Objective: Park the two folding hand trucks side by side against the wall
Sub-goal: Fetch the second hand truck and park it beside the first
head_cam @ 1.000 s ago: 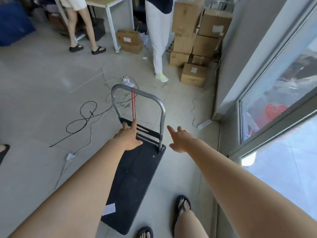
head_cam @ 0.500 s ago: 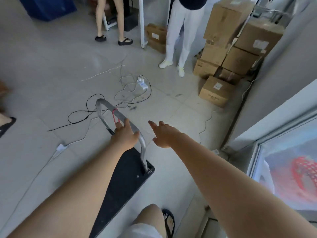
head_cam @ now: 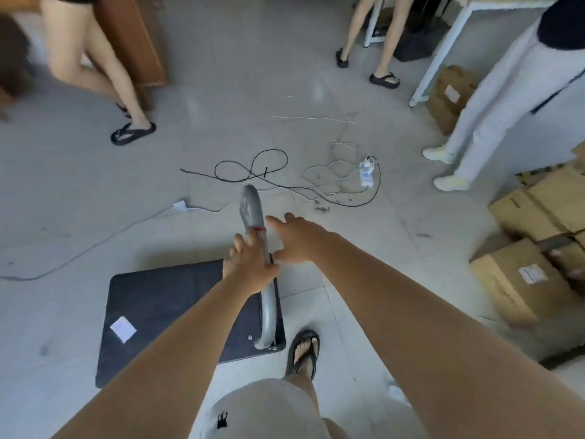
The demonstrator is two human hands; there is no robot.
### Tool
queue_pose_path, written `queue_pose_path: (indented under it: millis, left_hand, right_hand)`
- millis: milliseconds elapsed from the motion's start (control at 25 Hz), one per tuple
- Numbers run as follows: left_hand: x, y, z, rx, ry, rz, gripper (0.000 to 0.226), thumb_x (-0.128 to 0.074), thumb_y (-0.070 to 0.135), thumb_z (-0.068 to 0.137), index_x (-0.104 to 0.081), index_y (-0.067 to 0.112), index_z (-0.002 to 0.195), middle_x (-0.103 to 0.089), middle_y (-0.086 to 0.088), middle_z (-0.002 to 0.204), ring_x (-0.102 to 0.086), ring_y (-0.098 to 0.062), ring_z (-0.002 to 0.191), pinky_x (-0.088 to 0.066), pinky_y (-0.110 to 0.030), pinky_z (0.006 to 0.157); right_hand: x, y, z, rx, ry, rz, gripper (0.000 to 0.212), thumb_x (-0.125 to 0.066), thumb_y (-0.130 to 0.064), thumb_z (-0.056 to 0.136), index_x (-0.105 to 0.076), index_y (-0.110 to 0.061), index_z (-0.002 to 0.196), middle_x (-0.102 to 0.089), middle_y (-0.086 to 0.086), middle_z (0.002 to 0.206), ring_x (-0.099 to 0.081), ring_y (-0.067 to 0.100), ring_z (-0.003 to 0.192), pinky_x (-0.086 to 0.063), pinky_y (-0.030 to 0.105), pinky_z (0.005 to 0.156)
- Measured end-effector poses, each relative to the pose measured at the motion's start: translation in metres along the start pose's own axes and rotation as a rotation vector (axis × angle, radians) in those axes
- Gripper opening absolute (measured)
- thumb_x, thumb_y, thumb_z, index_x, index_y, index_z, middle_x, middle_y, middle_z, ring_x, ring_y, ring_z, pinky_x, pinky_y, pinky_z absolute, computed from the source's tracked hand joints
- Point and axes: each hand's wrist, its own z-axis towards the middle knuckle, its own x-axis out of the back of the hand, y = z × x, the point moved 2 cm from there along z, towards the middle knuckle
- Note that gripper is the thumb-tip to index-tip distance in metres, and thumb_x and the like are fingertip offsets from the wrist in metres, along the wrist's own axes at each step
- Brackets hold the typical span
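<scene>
One folding hand truck stands on the tiled floor in front of me: a black flat deck (head_cam: 164, 308) with a white sticker, and an upright grey tube handle (head_cam: 253, 207) with a red band. My left hand (head_cam: 250, 264) is wrapped around the top bar of that handle. My right hand (head_cam: 294, 239) hovers just right of the bar, fingers spread, holding nothing. Only this one hand truck is in view, and no wall shows.
Black and white cables (head_cam: 253, 169) and a power strip (head_cam: 366, 172) lie on the floor beyond the handle. Cardboard boxes (head_cam: 519, 280) are stacked at the right. Three people stand around: legs at back left (head_cam: 95, 68), back centre (head_cam: 383, 42), and right (head_cam: 493, 99). My sandalled foot (head_cam: 304, 350) is beside the deck.
My view has swung left, away from the window and wall. The hand truck has turned with it, its deck now pointing left. My left hand keeps its grip; the right stays open beside the handle.
</scene>
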Motion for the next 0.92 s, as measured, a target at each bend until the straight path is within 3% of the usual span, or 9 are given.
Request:
queue_pose_path:
  millis: [120,240,320,480,640,760,920]
  left_hand:
    - [-0.005,-0.003,0.002,0.147,-0.093,-0.019,0.076,-0.061,0.036,0.081,-0.022,0.012,0.141,-0.037,-0.015,0.130,-0.042,-0.036,0.125,-0.044,-0.048,0.098]
    - [-0.004,0.000,0.004,0.253,-0.114,-0.073,0.073,-0.062,0.032,0.081,-0.023,0.012,0.141,-0.038,-0.015,0.129,-0.044,-0.037,0.125,-0.044,-0.050,0.100]
    - [-0.006,0.001,0.004,0.299,-0.072,-0.130,0.081,-0.064,0.033,0.082,-0.016,0.014,0.146,-0.036,-0.015,0.131,-0.047,-0.038,0.124,-0.045,-0.051,0.100]
    - [-0.013,0.004,0.001,0.480,0.050,-0.346,0.089,-0.056,0.045,0.090,-0.001,0.015,0.154,-0.029,-0.015,0.145,-0.049,-0.038,0.127,-0.045,-0.048,0.102]
    - [-0.023,0.027,-0.006,0.819,0.184,-0.353,0.076,-0.044,0.060,0.092,-0.021,0.016,0.148,-0.042,-0.012,0.138,-0.053,-0.035,0.122,-0.045,-0.046,0.097]
    - [-0.040,0.060,-0.011,1.055,0.307,-0.317,0.055,-0.034,0.051,0.099,-0.033,0.014,0.139,-0.050,-0.010,0.132,-0.050,-0.032,0.122,-0.040,-0.046,0.100]
    - [-0.054,0.084,-0.012,1.199,0.380,-0.333,0.044,-0.027,0.032,0.103,-0.026,0.024,0.146,-0.045,-0.007,0.136,-0.039,-0.030,0.130,-0.024,-0.057,0.113]
  right_hand:
    - [0.010,-0.004,0.035,0.197,-0.087,-0.212,0.069,-0.063,-0.031,0.085,-0.031,-0.017,0.144,-0.034,0.020,0.142,-0.040,0.039,0.131,-0.043,0.045,0.094]
    - [0.015,-0.013,0.064,0.382,-0.229,-0.418,0.088,-0.070,-0.038,0.081,-0.021,-0.023,0.152,0.008,0.017,0.162,0.008,0.034,0.150,-0.018,0.053,0.116]
    - [0.018,-0.018,0.078,0.484,-0.335,-0.549,0.093,-0.069,-0.052,0.078,-0.020,-0.028,0.153,0.010,0.014,0.163,0.019,0.031,0.149,-0.003,0.057,0.118]
    - [0.025,-0.014,0.103,0.646,-0.405,-0.694,0.092,-0.056,-0.071,0.076,-0.025,-0.029,0.152,-0.005,0.013,0.163,0.016,0.033,0.149,0.004,0.061,0.116]
    - [0.028,-0.014,0.116,0.812,-0.376,-0.783,0.080,-0.039,-0.069,0.087,-0.023,-0.026,0.152,-0.015,0.014,0.161,0.007,0.038,0.149,0.002,0.067,0.114]
    - [0.032,-0.003,0.119,0.953,-0.370,-0.845,0.073,-0.033,-0.063,0.094,-0.012,-0.028,0.155,-0.011,0.015,0.162,0.006,0.039,0.149,0.000,0.066,0.114]
    - [0.027,0.006,0.117,1.021,-0.397,-0.980,0.076,-0.028,-0.064,0.094,0.008,-0.035,0.153,0.009,0.019,0.162,0.014,0.040,0.148,0.002,0.067,0.112]
